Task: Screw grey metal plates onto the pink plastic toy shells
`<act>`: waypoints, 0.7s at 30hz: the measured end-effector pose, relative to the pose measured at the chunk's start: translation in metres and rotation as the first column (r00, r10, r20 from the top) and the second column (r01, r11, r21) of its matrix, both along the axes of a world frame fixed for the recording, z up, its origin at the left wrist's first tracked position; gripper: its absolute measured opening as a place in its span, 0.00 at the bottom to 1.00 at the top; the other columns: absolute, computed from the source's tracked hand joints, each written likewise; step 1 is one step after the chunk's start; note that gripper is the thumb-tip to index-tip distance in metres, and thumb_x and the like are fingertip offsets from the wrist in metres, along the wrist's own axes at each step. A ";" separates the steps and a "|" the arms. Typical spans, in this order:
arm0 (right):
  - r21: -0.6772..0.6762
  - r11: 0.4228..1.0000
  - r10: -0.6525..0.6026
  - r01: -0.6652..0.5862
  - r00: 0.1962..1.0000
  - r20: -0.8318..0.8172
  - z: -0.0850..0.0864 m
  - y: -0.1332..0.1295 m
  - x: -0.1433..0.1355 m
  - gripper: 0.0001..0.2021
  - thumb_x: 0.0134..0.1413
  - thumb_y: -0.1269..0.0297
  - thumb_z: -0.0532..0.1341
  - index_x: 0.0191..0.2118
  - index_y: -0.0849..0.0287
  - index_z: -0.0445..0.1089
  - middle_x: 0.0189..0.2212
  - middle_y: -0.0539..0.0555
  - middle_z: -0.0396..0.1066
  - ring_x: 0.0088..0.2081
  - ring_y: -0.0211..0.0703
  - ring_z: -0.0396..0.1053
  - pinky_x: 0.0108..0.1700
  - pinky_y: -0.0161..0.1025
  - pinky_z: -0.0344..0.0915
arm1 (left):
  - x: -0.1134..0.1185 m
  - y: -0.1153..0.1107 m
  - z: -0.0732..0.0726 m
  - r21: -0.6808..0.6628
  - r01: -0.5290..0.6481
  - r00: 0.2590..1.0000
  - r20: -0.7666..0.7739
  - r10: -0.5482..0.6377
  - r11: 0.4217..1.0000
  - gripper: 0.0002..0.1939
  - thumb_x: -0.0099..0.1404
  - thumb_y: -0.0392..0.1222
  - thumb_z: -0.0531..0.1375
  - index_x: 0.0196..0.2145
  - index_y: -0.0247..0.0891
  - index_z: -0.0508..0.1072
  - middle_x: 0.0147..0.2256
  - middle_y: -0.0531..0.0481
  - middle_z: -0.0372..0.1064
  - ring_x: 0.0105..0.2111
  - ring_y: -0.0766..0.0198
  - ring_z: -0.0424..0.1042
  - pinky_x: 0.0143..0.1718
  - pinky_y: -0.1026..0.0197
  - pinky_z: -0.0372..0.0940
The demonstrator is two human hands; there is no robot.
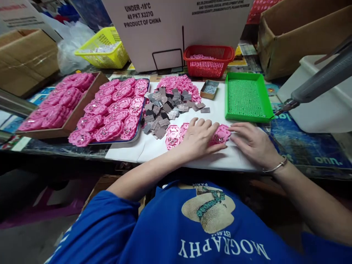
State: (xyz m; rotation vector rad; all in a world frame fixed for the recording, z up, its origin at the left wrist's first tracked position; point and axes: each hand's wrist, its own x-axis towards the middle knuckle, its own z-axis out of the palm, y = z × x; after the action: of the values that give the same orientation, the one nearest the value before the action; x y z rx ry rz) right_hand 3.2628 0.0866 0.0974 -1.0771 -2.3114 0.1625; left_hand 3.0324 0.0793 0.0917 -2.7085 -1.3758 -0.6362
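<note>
A row of pink plastic casings lies on the white paper in front of me. My left hand rests across the row with its fingers spread and covers the middle casings. Left of it, one pink casing shows in full. At the row's right end, another pink casing sits between my two hands. My right hand has its fingers stretched out, their tips at that casing's right edge. Behind the row are a heap of small grey square plates and a pile of small pink parts.
At left, a blue-rimmed tray and a brown box hold more pink casings. A green tray, a small tin of metal bits, a red basket and a yellow basket stand behind. A screwdriver-like tool juts in from the right.
</note>
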 end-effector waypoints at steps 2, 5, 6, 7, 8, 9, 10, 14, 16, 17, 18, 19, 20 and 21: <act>-0.007 0.999 0.047 -0.047 0.997 0.066 -0.009 0.003 -0.002 0.16 0.66 0.59 0.56 0.54 0.58 0.73 0.53 0.60 0.72 0.55 0.50 0.70 0.60 0.52 0.69 | -0.024 -0.004 -0.004 -0.010 0.044 0.999 0.015 -0.044 0.999 0.36 0.67 0.65 0.56 0.59 0.31 0.67 0.57 0.34 0.67 0.57 0.44 0.64 0.62 0.42 0.52; -0.030 0.992 0.123 -0.120 0.985 0.125 -0.013 0.010 -0.007 0.17 0.67 0.59 0.55 0.54 0.59 0.74 0.56 0.61 0.70 0.57 0.50 0.69 0.60 0.54 0.68 | -0.054 -0.007 -0.013 -0.069 0.089 0.996 -0.011 -0.090 0.994 0.33 0.68 0.60 0.59 0.62 0.35 0.65 0.65 0.36 0.58 0.64 0.41 0.56 0.66 0.37 0.47; -0.042 0.989 0.144 -0.139 0.980 0.135 -0.013 0.012 -0.010 0.16 0.67 0.60 0.55 0.53 0.59 0.74 0.55 0.61 0.70 0.56 0.50 0.69 0.60 0.54 0.68 | -0.061 -0.008 -0.016 -0.088 0.094 0.995 -0.018 -0.096 0.992 0.32 0.68 0.58 0.59 0.62 0.36 0.66 0.66 0.37 0.58 0.65 0.41 0.56 0.67 0.36 0.46; -0.054 0.986 0.163 -0.157 0.976 0.144 -0.012 0.015 -0.012 0.16 0.67 0.60 0.55 0.53 0.58 0.74 0.55 0.61 0.71 0.56 0.49 0.69 0.60 0.54 0.69 | -0.065 -0.008 -0.019 -0.100 0.098 0.995 -0.021 -0.100 0.990 0.30 0.69 0.57 0.58 0.62 0.37 0.66 0.65 0.38 0.59 0.65 0.42 0.56 0.67 0.36 0.46; -0.064 0.983 0.180 -0.172 0.972 0.150 -0.011 0.018 -0.014 0.16 0.67 0.61 0.54 0.53 0.57 0.74 0.54 0.60 0.71 0.55 0.49 0.69 0.59 0.54 0.69 | -0.069 -0.009 -0.022 -0.105 0.101 0.994 -0.020 -0.104 0.989 0.28 0.70 0.56 0.57 0.61 0.37 0.67 0.64 0.38 0.60 0.65 0.44 0.56 0.68 0.36 0.46; -0.070 0.980 0.194 -0.185 0.969 0.156 -0.010 0.021 -0.016 0.16 0.67 0.61 0.55 0.52 0.56 0.74 0.54 0.60 0.71 0.55 0.49 0.70 0.59 0.54 0.69 | -0.070 -0.009 -0.023 -0.102 0.103 0.994 -0.016 -0.106 0.989 0.27 0.71 0.55 0.56 0.60 0.36 0.68 0.63 0.37 0.62 0.65 0.45 0.57 0.68 0.37 0.47; -0.071 0.978 0.205 -0.196 0.965 0.161 -0.009 0.023 -0.017 0.15 0.67 0.61 0.55 0.52 0.56 0.75 0.53 0.60 0.71 0.54 0.49 0.70 0.59 0.54 0.69 | -0.071 -0.010 -0.025 -0.093 0.102 0.995 -0.011 -0.103 0.990 0.26 0.71 0.55 0.56 0.60 0.36 0.68 0.62 0.37 0.63 0.65 0.45 0.58 0.68 0.37 0.48; -0.050 0.973 0.230 -0.224 0.959 0.165 -0.009 0.026 -0.020 0.16 0.67 0.63 0.54 0.52 0.58 0.74 0.53 0.61 0.72 0.55 0.49 0.69 0.59 0.54 0.69 | -0.071 -0.013 -0.025 -0.049 0.083 0.996 -0.011 -0.084 0.995 0.25 0.71 0.54 0.56 0.59 0.35 0.69 0.61 0.36 0.64 0.63 0.45 0.60 0.67 0.37 0.51; -0.044 0.971 0.239 -0.235 0.957 0.163 -0.009 0.025 -0.019 0.16 0.67 0.63 0.54 0.53 0.58 0.74 0.54 0.61 0.72 0.56 0.49 0.70 0.58 0.53 0.69 | -0.071 -0.014 -0.025 -0.032 0.087 0.996 -0.015 -0.088 0.996 0.25 0.71 0.54 0.56 0.58 0.35 0.69 0.61 0.36 0.64 0.63 0.45 0.61 0.66 0.37 0.52; -0.047 0.969 0.247 -0.243 0.954 0.168 -0.007 0.025 -0.019 0.16 0.67 0.63 0.54 0.52 0.57 0.74 0.54 0.60 0.72 0.55 0.48 0.70 0.58 0.52 0.70 | -0.071 -0.014 -0.025 -0.021 0.091 0.996 -0.015 -0.091 0.996 0.25 0.71 0.54 0.56 0.58 0.35 0.69 0.61 0.36 0.65 0.62 0.45 0.61 0.66 0.37 0.53; -0.047 0.968 0.252 -0.247 0.952 0.177 -0.005 0.025 -0.018 0.15 0.67 0.62 0.54 0.52 0.56 0.75 0.54 0.60 0.72 0.55 0.48 0.70 0.57 0.51 0.70 | -0.072 -0.013 -0.026 -0.010 0.093 0.996 -0.014 -0.093 0.996 0.25 0.71 0.54 0.56 0.58 0.34 0.70 0.60 0.36 0.65 0.62 0.45 0.62 0.66 0.37 0.53; -0.042 0.969 0.247 -0.244 0.951 0.185 -0.002 0.026 -0.018 0.15 0.67 0.61 0.54 0.52 0.56 0.75 0.53 0.59 0.73 0.54 0.48 0.71 0.56 0.51 0.70 | -0.072 -0.013 -0.027 0.002 0.091 0.996 -0.012 -0.091 0.996 0.25 0.71 0.54 0.57 0.57 0.34 0.70 0.60 0.36 0.66 0.62 0.44 0.62 0.65 0.37 0.54; -0.028 0.973 0.231 -0.230 0.953 0.195 0.003 0.028 -0.020 0.15 0.67 0.60 0.54 0.51 0.56 0.75 0.52 0.59 0.74 0.53 0.48 0.71 0.56 0.50 0.71 | -0.072 -0.012 -0.027 0.013 0.090 0.996 -0.011 -0.090 0.996 0.25 0.71 0.54 0.57 0.57 0.33 0.71 0.59 0.36 0.66 0.61 0.44 0.63 0.65 0.38 0.54; -0.009 0.978 0.204 -0.206 0.956 0.210 0.007 0.031 -0.022 0.16 0.68 0.59 0.53 0.51 0.56 0.75 0.51 0.58 0.74 0.52 0.48 0.72 0.55 0.50 0.71 | -0.072 -0.011 -0.028 0.021 0.090 0.996 -0.013 -0.090 0.996 0.24 0.71 0.53 0.57 0.56 0.33 0.71 0.59 0.36 0.66 0.61 0.44 0.63 0.65 0.38 0.54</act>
State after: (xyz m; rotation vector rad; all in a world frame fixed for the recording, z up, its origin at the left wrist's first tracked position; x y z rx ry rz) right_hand 3.2403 0.1175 0.1049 -0.8819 -2.6099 0.1184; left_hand 2.9605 0.0679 0.0639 -2.7656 -1.2435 -0.6354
